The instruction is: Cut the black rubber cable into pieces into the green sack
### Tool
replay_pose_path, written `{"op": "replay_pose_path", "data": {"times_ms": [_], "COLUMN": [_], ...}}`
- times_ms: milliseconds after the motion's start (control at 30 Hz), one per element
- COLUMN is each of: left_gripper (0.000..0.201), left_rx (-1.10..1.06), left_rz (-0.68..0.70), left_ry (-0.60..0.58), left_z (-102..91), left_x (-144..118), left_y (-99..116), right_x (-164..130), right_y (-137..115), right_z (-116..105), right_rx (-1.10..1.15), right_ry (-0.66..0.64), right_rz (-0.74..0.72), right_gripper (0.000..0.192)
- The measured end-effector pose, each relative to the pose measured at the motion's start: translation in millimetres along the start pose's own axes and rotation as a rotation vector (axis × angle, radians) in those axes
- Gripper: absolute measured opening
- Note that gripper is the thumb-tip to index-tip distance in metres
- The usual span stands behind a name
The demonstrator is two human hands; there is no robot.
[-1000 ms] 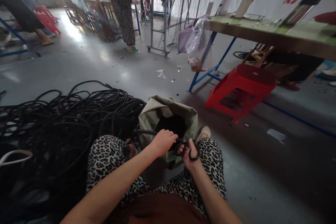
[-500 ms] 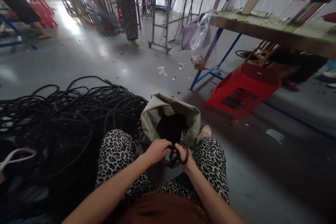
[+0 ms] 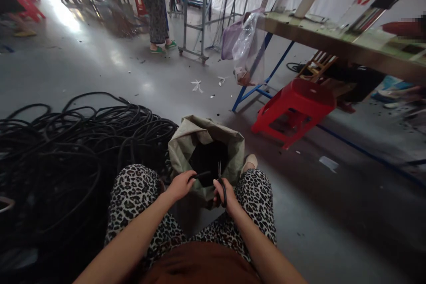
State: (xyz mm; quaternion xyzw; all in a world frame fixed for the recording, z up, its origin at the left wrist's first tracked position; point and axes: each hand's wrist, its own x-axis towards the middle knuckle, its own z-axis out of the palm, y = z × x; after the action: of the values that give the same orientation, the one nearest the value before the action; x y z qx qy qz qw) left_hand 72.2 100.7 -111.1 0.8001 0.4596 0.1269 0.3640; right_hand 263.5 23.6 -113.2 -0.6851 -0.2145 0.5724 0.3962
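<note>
I sit on the floor with leopard-print trousers, knees either side of an open olive sack (image 3: 186, 142). My left hand (image 3: 179, 184) pinches the end of a black cable (image 3: 202, 174) over the sack's mouth. My right hand (image 3: 223, 194) grips black-handled scissors (image 3: 221, 182), blades pointing up at the cable. A big tangled heap of the same black cable (image 3: 73, 151) lies on the floor to my left.
A red plastic stool (image 3: 294, 108) stands to the right beside a long green-topped workbench (image 3: 336, 42) on blue legs, with plastic bags (image 3: 244, 44) hung at its end. A metal rack (image 3: 196, 13) and a standing person (image 3: 155, 4) are farther back.
The view has shifted slightly. My hands have drawn closer to the sack mouth, and the scissors have turned from lying flat to blades upright against the cable my left hand holds.
</note>
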Motion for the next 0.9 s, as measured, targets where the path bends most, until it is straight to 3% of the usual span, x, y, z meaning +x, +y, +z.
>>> {"op": "replay_pose_path", "data": {"times_ms": [167, 333, 567, 900], "left_gripper": [0.029, 0.031, 0.032, 0.036], "left_rx": [-0.016, -0.035, -0.035, -0.057], "left_rz": [-0.046, -0.081, -0.084, -0.063], "left_ry": [0.066, 0.074, 0.021, 0.039], "left_z": [3.2, 5.9, 8.6, 12.3], "left_x": [7.7, 10.6, 10.4, 12.9], "left_y": [-8.9, -4.6, 3.5, -1.4], "right_x": [-1.7, -3.7, -1.4, -0.3], "right_y": [17.4, 25.7, 25.1, 22.8], "right_z": [0.2, 6.4, 6.9, 6.1], "right_rx": [-0.138, -0.180, -0.144, -0.110], "right_ry": [-0.081, -0.175, -0.164, -0.172], "right_rz": [0.041, 0.028, 0.051, 0.050], "right_gripper": [0.047, 0.049, 0.049, 0.050]}}
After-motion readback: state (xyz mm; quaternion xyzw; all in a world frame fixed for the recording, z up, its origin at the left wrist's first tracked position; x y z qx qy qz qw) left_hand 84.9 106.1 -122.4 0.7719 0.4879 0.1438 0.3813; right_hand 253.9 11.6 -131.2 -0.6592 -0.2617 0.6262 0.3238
